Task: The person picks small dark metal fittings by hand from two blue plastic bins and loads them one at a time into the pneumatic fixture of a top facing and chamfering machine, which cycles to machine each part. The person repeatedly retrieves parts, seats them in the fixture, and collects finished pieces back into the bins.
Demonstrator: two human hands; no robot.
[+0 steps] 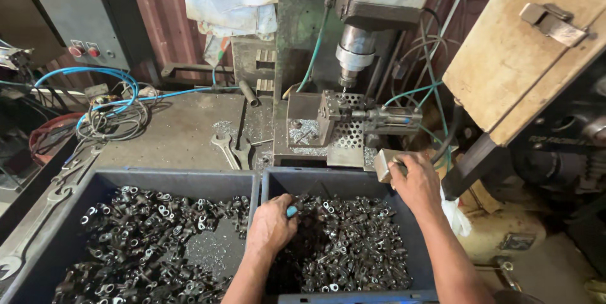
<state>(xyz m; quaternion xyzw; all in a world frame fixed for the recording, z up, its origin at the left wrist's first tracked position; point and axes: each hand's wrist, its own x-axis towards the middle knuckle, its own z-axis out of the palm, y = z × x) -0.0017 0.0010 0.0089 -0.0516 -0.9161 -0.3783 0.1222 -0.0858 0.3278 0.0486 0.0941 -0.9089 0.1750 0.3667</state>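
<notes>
My left hand [273, 223] is curled shut over the right-hand dark bin [273, 181], gripping a small tool with a light blue handle [291, 211] among several small dark metal parts [353, 247]. Farther right, my right hand [413, 181] rests at the bin's far right corner, its fingers closed on a small grey metal block [385, 163]. Just behind stands a drill press with its spindle [351, 58] above a perforated clamping fixture [344, 121].
A second dark bin [95, 181] on the left holds several similar metal parts [139, 241]. Wrenches [230, 149] lie on the steel bench, another at the left edge [12, 260]. Blue hoses [107, 89], a grey switch box [95, 20] and a tan cabinet [530, 45] surround the bench.
</notes>
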